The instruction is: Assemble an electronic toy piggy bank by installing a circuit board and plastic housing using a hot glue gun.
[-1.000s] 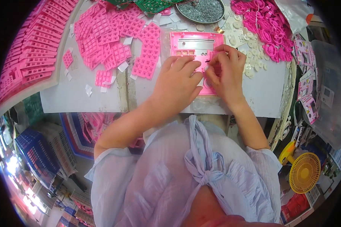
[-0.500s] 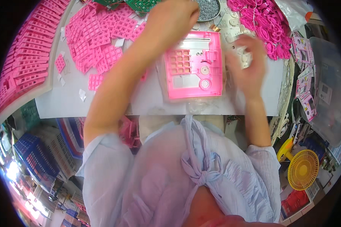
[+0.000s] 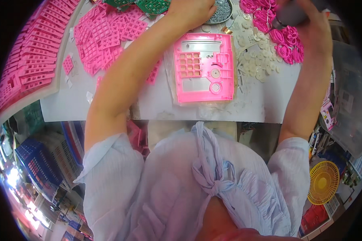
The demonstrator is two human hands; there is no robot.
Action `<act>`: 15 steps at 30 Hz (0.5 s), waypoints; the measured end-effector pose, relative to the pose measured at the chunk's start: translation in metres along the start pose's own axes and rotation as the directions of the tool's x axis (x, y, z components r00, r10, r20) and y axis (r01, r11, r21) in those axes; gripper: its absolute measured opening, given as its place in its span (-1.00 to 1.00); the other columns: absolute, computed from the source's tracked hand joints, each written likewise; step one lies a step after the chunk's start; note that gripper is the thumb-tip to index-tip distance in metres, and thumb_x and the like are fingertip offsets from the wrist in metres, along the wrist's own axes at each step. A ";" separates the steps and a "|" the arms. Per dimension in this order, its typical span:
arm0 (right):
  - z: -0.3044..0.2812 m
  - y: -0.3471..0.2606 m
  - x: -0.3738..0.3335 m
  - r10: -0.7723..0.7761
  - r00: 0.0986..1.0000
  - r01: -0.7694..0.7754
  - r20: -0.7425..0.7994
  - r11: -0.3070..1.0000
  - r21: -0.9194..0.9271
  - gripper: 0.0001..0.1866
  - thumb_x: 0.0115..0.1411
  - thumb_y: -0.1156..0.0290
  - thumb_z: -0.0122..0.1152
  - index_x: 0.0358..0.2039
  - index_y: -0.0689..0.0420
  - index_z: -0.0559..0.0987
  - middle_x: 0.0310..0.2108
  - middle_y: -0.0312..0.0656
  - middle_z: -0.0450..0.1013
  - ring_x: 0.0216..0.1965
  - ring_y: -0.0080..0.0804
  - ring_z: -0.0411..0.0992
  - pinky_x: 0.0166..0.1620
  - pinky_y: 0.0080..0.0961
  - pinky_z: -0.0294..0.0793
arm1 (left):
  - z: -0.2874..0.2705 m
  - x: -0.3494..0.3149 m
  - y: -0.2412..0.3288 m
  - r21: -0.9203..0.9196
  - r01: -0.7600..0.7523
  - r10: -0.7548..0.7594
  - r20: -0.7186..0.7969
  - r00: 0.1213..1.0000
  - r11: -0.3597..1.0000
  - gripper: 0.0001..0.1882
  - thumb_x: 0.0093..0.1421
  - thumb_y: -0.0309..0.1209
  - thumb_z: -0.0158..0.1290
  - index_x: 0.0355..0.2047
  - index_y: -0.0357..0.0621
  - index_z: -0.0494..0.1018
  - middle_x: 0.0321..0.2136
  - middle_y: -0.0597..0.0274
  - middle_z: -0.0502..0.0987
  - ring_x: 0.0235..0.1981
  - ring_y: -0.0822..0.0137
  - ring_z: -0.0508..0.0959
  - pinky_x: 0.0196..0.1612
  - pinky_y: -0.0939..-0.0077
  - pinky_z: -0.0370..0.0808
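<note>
My left hand [image 3: 194,13] is at the far side of the table, fingers bent together at the rim of a round dish of small grey screws [image 3: 221,13]. What its fingertips hold, if anything, is hidden. At the far right, my right hand [image 3: 314,17] grips a dark grey electric screwdriver [image 3: 295,14], blurred by motion, its narrow end towards the left. Between my arms a pink plastic casing [image 3: 205,82] lies with its inner side up on a clear plastic sheet. It has a grid of square openings, silver-grey panels and a white disc [image 3: 216,73].
Pink keypad pieces [image 3: 102,34] lie heaped at the left, beside rows of pink parts [image 3: 32,56]. Green circuit boards [image 3: 153,5] lie behind them. White discs [image 3: 257,60] and pink rings [image 3: 287,46] cover the right side. A yellow fan [image 3: 323,182] stands below right.
My right hand has moved up and to the right from beside the casing and now holds the screwdriver. My left hand has shifted slightly at the screw dish.
</note>
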State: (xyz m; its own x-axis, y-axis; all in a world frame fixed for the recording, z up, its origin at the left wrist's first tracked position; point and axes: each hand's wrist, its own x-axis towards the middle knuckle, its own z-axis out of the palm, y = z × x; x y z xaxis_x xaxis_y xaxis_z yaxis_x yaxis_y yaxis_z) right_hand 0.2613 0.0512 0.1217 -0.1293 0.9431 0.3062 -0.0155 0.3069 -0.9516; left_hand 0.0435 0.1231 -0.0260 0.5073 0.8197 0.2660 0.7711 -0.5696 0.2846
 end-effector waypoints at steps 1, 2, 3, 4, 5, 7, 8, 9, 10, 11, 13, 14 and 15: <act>-0.003 0.010 -0.004 0.050 0.999 -0.050 0.008 0.995 0.083 -0.42 0.20 0.32 0.26 0.18 0.27 0.35 -0.42 -0.20 0.48 -0.34 -0.41 0.50 -0.22 -0.46 0.53 | -0.007 -0.007 0.006 -0.039 -0.071 0.070 -0.025 0.997 0.997 -0.79 0.12 -0.26 0.09 -0.46 -0.11 0.60 -0.43 0.08 0.62 -0.35 0.02 0.63 -0.24 0.02 0.50; 0.016 0.017 -0.019 -0.050 0.998 0.055 -0.038 0.989 0.137 -0.42 0.22 0.32 0.24 0.19 0.28 0.33 -0.40 -0.19 0.49 -0.33 -0.40 0.50 -0.20 -0.43 0.53 | -0.016 -0.022 0.015 -0.079 -0.139 0.135 -0.049 0.990 0.987 -0.83 0.15 -0.27 0.12 -0.39 -0.08 0.59 -0.41 0.14 0.60 -0.33 0.06 0.61 -0.22 0.07 0.48; 0.018 0.024 -0.035 -0.070 0.997 0.071 -0.013 0.968 0.241 -0.48 0.25 0.30 0.16 0.16 0.24 0.34 -0.41 -0.22 0.46 -0.34 -0.38 0.47 -0.18 -0.38 0.49 | -0.026 -0.036 0.025 -0.119 -0.214 0.205 -0.080 0.975 0.970 -0.85 0.18 -0.28 0.14 -0.33 -0.05 0.58 -0.40 0.21 0.59 -0.31 0.10 0.60 -0.19 0.12 0.46; 0.020 0.032 -0.051 -0.089 0.996 0.080 0.011 0.936 0.344 -0.54 0.28 0.28 0.08 0.14 0.20 0.35 -0.42 -0.24 0.44 -0.34 -0.37 0.44 -0.17 -0.33 0.46 | -0.034 -0.054 0.035 -0.187 -0.267 0.254 -0.094 0.963 0.945 -0.86 0.17 -0.30 0.17 -0.32 -0.05 0.58 -0.39 0.25 0.60 -0.33 0.18 0.59 -0.19 0.18 0.40; 0.006 0.038 -0.064 -0.040 0.991 -0.029 0.129 0.868 0.495 -0.63 0.32 0.25 -0.05 0.08 0.11 0.39 -0.45 -0.29 0.39 -0.37 -0.35 0.37 -0.16 -0.26 0.39 | -0.040 -0.077 0.045 -0.252 -0.310 0.291 -0.109 0.950 0.917 -0.86 0.16 -0.32 0.21 -0.31 -0.05 0.58 -0.37 0.30 0.60 -0.35 0.26 0.58 -0.19 0.24 0.34; 0.049 0.033 -0.082 -0.159 0.981 0.065 0.109 0.806 0.588 -0.65 0.24 0.37 0.14 -0.01 0.21 0.38 -0.52 -0.24 0.37 -0.51 -0.46 0.33 -0.37 -0.42 0.38 | -0.047 -0.122 0.060 -0.396 -0.240 0.214 -0.108 0.971 0.887 -0.92 0.13 -0.37 0.23 -0.36 -0.02 0.58 -0.44 0.37 0.60 -0.40 0.35 0.55 -0.14 0.32 0.22; 0.063 0.027 -0.088 -0.186 0.979 0.102 0.085 0.801 0.590 -0.65 0.22 0.40 0.18 -0.03 0.24 0.37 -0.56 -0.24 0.35 -0.56 -0.50 0.30 -0.43 -0.45 0.37 | -0.049 -0.132 0.066 -0.465 -0.198 0.175 -0.092 0.980 0.863 -0.93 0.14 -0.37 0.22 -0.36 -0.01 0.59 -0.44 0.38 0.60 -0.38 0.35 0.56 -0.12 0.30 0.22; 0.077 0.022 -0.095 -0.214 0.975 0.135 0.065 0.794 0.593 -0.65 0.21 0.43 0.22 -0.06 0.27 0.37 -0.59 -0.23 0.33 -0.60 -0.54 0.27 -0.49 -0.49 0.36 | -0.051 -0.143 0.070 -0.529 -0.150 0.131 -0.073 0.989 0.835 -0.94 0.14 -0.36 0.21 -0.37 0.01 0.59 -0.45 0.38 0.60 -0.37 0.34 0.57 -0.10 0.27 0.23; 0.083 0.018 -0.097 -0.222 0.974 0.158 0.044 0.807 0.569 -0.65 0.21 0.43 0.19 -0.06 0.28 0.35 -0.63 -0.24 0.31 -0.64 -0.56 0.23 -0.51 -0.48 0.36 | -0.054 -0.148 0.073 -0.589 -0.104 0.094 -0.048 0.994 0.801 -0.95 0.15 -0.36 0.20 -0.38 0.02 0.60 -0.46 0.39 0.60 -0.36 0.34 0.58 -0.08 0.25 0.24; 0.084 0.016 -0.099 -0.222 0.973 0.157 0.057 0.829 0.537 -0.67 0.23 0.40 0.16 -0.05 0.25 0.35 -0.64 -0.27 0.29 -0.65 -0.56 0.22 -0.49 -0.47 0.35 | -0.056 -0.151 0.075 -0.615 -0.072 0.071 -0.025 0.997 0.785 -0.93 0.12 -0.41 0.23 -0.35 0.02 0.61 -0.45 0.43 0.61 -0.37 0.36 0.57 -0.06 0.29 0.21; 0.082 0.012 -0.101 -0.208 0.971 0.131 0.119 0.876 0.465 -0.70 0.28 0.32 0.11 -0.03 0.16 0.36 -0.66 -0.34 0.25 -0.64 -0.55 0.21 -0.43 -0.43 0.33 | -0.056 -0.154 0.076 -0.650 -0.038 0.039 -0.013 0.999 0.759 -0.92 0.11 -0.41 0.23 -0.35 0.01 0.61 -0.47 0.43 0.60 -0.39 0.38 0.56 -0.07 0.30 0.20; 0.082 0.011 -0.100 -0.203 0.968 0.122 0.145 0.893 0.433 -0.71 0.30 0.30 0.09 -0.03 0.13 0.36 -0.67 -0.37 0.24 -0.63 -0.54 0.21 -0.42 -0.43 0.32 | -0.056 -0.155 0.076 -0.665 -0.021 0.021 -0.008 1.000 0.746 -0.92 0.11 -0.41 0.23 -0.35 0.01 0.61 -0.48 0.43 0.60 -0.40 0.38 0.55 -0.07 0.30 0.20; 0.082 0.011 -0.099 -0.199 0.965 0.116 0.172 0.909 0.400 -0.72 0.32 0.28 0.08 -0.03 0.10 0.37 -0.67 -0.39 0.23 -0.63 -0.53 0.21 -0.40 -0.42 0.31 | -0.057 -0.155 0.075 -0.652 -0.016 0.021 0.001 1.000 0.758 -0.91 0.09 -0.39 0.25 -0.36 0.01 0.61 -0.48 0.43 0.59 -0.40 0.38 0.55 -0.06 0.29 0.20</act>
State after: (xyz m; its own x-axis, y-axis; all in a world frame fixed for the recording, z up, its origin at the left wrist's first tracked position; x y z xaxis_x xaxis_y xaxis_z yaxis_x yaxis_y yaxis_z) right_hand 0.1928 -0.0497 0.0789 -0.2919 0.8272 0.4802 -0.4261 0.3371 -0.8396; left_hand 0.0009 -0.0502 0.0067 0.5237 0.8075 0.2714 0.3258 -0.4842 0.8120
